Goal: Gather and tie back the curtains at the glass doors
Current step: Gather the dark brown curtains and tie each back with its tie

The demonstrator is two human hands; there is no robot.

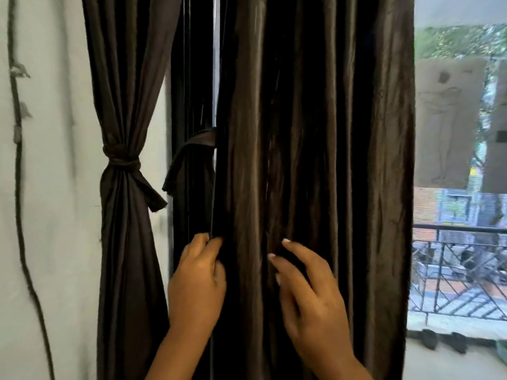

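Observation:
A dark brown curtain [315, 133] hangs loose in folds over the glass door, filling the middle of the view. My left hand [197, 281] pinches its left edge between thumb and fingers, low down. To the right of it my right hand [310, 294] rests on the folds with fingers spread and nearly straight. A loose fabric tie-back [192, 152] hangs beside the curtain's left edge, above my left hand. Further left a second brown curtain [129, 91] is gathered and knotted with its own tie [123, 163].
A white wall with a trailing vine [17, 160] is at the left. Right of the curtain the glass [452, 133] shows a balcony railing [461, 259] and buildings outside. A dark door frame [189, 78] stands between the two curtains.

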